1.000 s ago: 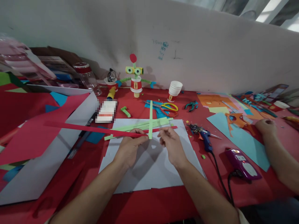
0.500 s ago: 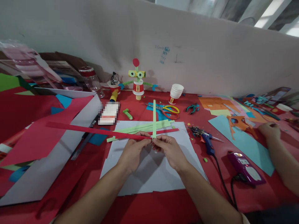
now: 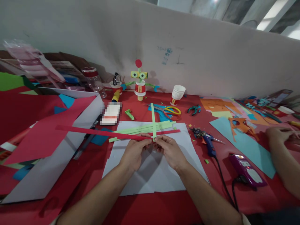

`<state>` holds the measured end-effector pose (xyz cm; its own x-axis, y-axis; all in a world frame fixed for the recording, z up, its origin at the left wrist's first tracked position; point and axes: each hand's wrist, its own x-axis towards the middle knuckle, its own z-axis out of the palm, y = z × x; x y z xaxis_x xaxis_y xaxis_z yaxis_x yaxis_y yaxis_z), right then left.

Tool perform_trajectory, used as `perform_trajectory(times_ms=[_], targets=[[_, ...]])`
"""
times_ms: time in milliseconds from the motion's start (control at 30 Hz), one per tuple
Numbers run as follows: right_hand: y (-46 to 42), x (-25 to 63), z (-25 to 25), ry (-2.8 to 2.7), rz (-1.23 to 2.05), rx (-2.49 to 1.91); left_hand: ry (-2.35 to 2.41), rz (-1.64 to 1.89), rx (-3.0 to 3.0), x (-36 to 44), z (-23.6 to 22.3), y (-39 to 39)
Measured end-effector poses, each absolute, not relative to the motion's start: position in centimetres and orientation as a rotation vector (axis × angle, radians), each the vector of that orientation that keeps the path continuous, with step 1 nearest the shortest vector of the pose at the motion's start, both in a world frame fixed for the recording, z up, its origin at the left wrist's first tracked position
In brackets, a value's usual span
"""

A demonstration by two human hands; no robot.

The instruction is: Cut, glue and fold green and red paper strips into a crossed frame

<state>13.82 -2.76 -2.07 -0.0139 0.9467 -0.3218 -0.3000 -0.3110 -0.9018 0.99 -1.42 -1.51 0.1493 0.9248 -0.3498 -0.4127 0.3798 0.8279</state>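
Above the white paper (image 3: 150, 175), my left hand (image 3: 134, 153) pinches the end of a long red paper strip (image 3: 98, 132) that stretches off to the left. My right hand (image 3: 168, 151) is closed at the near end of a light green paper strip (image 3: 153, 117), which points away from me. The two strip ends meet at right angles between my fingertips; the fingers partly hide the join. Just beyond my hands, several light green strips (image 3: 131, 130) and another red strip (image 3: 173, 132) lie on the paper.
A glue gun (image 3: 208, 145) and a purple power socket (image 3: 247, 170) with cords lie at right, near another person's hand (image 3: 278, 134). Beyond are scissors (image 3: 172, 110), pliers (image 3: 194, 109), stacked paper cups (image 3: 178, 93) and a paper-cup figure (image 3: 140, 89). A box of coloured paper (image 3: 53, 175) stands left.
The green strip's far end has tipped slightly left, and the red strip's far end has swung a little. My hands keep their hold. At right, the other person's hand has shifted rightward.
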Motion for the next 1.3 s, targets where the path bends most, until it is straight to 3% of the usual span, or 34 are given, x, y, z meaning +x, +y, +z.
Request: perform_trajectory(times_ms=[267, 600, 967, 1300], targets=[[-3.0, 13.3, -2.3, -0.775, 1.483, -1.230, 1.002, 1.112, 0.662, 1.3, -1.7, -1.7], [-2.8, 13.8, -2.1, -0.774, 1.483, -1.260, 0.908, 0.906, 0.744, -0.3, -0.6, -0.6], [-3.0, 13.4, -2.1, -0.745, 1.460, -1.301, 0.946, 0.997, 0.732, 0.1, -1.7, -1.0], [-3.8, 12.8, -3.1, -0.925, 1.256, -1.269, 1.036, 0.942, 0.710, 0.7, -1.6, -1.0]])
